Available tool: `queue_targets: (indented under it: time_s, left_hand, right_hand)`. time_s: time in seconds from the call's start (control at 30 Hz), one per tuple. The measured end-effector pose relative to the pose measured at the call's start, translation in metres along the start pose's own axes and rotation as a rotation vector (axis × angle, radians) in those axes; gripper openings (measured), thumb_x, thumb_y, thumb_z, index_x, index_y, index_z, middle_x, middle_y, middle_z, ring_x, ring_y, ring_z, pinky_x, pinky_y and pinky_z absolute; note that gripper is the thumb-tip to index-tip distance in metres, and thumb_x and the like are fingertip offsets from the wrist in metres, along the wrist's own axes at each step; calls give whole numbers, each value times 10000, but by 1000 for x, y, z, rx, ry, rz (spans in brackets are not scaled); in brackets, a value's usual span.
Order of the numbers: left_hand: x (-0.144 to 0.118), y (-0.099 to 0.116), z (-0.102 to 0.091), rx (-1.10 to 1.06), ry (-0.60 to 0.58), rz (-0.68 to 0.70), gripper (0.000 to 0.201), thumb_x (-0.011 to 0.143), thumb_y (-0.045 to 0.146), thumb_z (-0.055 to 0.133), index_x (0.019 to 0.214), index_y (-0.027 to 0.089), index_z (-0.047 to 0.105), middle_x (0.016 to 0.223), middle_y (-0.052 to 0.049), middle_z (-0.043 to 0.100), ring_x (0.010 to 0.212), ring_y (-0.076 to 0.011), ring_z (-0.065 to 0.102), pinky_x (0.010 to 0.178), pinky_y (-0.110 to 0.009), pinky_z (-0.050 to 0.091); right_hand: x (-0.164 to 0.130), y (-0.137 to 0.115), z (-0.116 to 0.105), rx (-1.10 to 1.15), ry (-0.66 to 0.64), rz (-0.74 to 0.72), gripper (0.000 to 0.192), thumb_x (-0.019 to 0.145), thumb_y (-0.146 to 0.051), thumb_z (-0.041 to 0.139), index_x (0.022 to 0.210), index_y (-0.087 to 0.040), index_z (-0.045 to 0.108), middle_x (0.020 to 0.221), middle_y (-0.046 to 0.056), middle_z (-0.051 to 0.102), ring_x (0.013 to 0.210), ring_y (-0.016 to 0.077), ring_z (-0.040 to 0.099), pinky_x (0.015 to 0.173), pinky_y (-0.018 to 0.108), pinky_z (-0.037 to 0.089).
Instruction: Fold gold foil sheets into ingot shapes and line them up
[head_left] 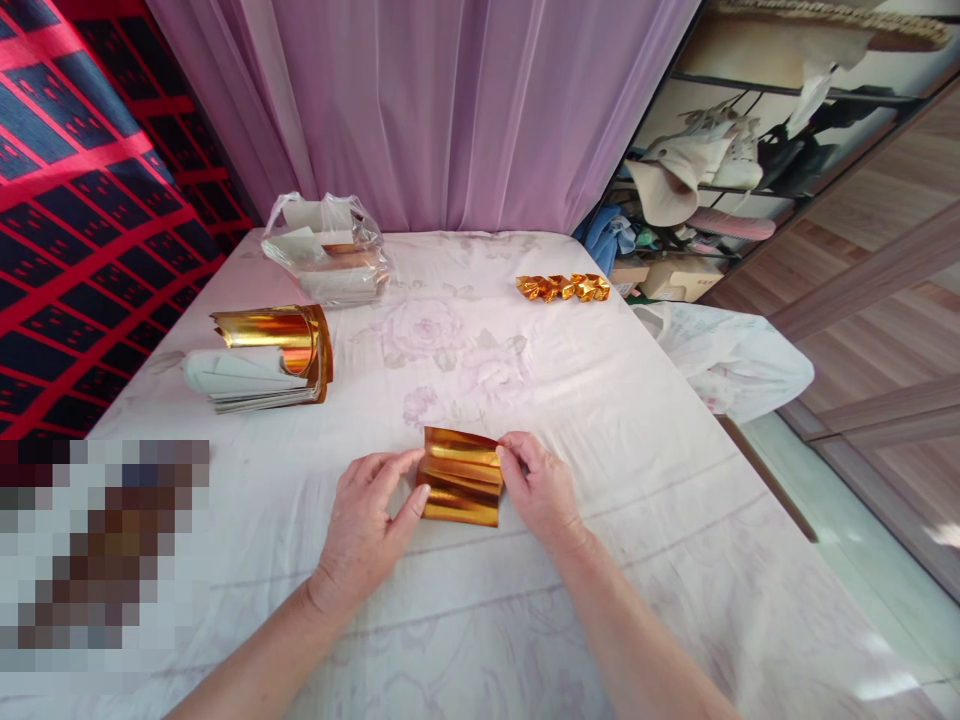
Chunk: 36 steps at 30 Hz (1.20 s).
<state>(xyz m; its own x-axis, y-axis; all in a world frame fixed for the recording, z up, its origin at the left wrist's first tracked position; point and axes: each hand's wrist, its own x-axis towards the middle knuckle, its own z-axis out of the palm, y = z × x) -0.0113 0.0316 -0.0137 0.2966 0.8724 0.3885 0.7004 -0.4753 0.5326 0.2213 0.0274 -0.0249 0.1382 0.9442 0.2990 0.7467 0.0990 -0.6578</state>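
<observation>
A small sheet of gold foil paper (460, 478), creased into several pleats, lies on the white floral cloth (480, 610) just in front of me. My left hand (367, 525) pinches its left edge between thumb and fingers. On the other side, my right hand (538, 485) grips the right edge. Both hands rest low on the cloth with the sheet between them.
A curled stack of gold and white sheets (266, 358) sits at the left. Behind it is a clear plastic bag (326, 250) with more paper. Folded gold pieces (564, 287) lie at the far right. A pink curtain (435, 110) hangs behind; a cluttered shelf (720, 170) stands at the right.
</observation>
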Motion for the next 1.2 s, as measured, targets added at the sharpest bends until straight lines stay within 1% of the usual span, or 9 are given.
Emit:
queue_targets:
  time_s: [0.13,0.2,0.3,0.4,0.57,0.73,0.87,1.0,1.2]
  left_hand:
    - [-2,5,-2,132,-26,149,281,967,310,503,1191,277,670,1260,-92,617,1182,-271,548,1001,-470,420]
    - [-3,7,-1,178,-107,244,322,976,327,491,1258,269,635,1385,-83,579,1298,-289,483,1071,-500,359]
    - [-4,8,1,214,-226,313,455,990,404,468,1398,209,518,1430,-89,571,1360,-280,451,1147,-511,277]
    - [-5,6,5,226,-279,310,542,989,469,456,1443,173,463,1425,-105,576,1346,-270,478,1185,-511,220]
    - [-5,8,7,245,-291,294,559,969,500,479,1422,172,488,1412,-117,580,1311,-278,507,1196,-525,195]
    - [-7,10,7,276,-280,274,555,949,512,505,1395,182,525,1414,-137,564,1317,-314,484,1175,-568,212]
    - [-8,9,8,315,-285,286,575,935,520,524,1385,162,534,1442,-145,536,1367,-351,423,1162,-594,219]
    - [-8,9,8,306,-284,294,578,935,515,526,1391,161,527,1439,-156,535,1346,-341,455,1165,-602,220]
    - [-7,12,7,268,-267,268,541,922,496,552,1358,176,562,1401,-156,561,1313,-337,485,1160,-605,233]
  right_hand:
    - [4,6,0,-67,-34,-20,179,929,-318,464,909,-235,622,783,19,728,698,193,687,626,270,452]
    - [5,7,1,-92,-40,-27,179,927,-312,466,907,-236,626,786,18,732,696,195,686,621,271,452]
    - [6,8,3,-115,-35,-31,185,927,-313,470,916,-241,640,804,20,742,699,189,682,618,265,456]
    - [7,8,4,-111,-26,-32,208,932,-311,461,972,-245,655,816,24,750,715,189,689,627,262,469]
    - [8,10,3,-54,-26,-29,268,941,-299,438,1096,-231,645,841,37,761,686,183,687,632,272,496]
    - [8,12,4,13,-8,-18,276,938,-311,440,1112,-222,635,903,52,759,770,183,700,672,279,527]
    - [6,12,1,49,-37,-31,273,907,-298,487,1123,-207,628,931,56,744,752,172,686,711,295,546]
    - [4,10,-2,26,-79,-65,328,821,-242,594,1146,-214,632,898,37,724,767,178,664,796,331,549]
    - [5,10,1,4,-101,-46,359,785,-174,602,1134,-236,656,829,5,708,761,176,644,773,326,537]
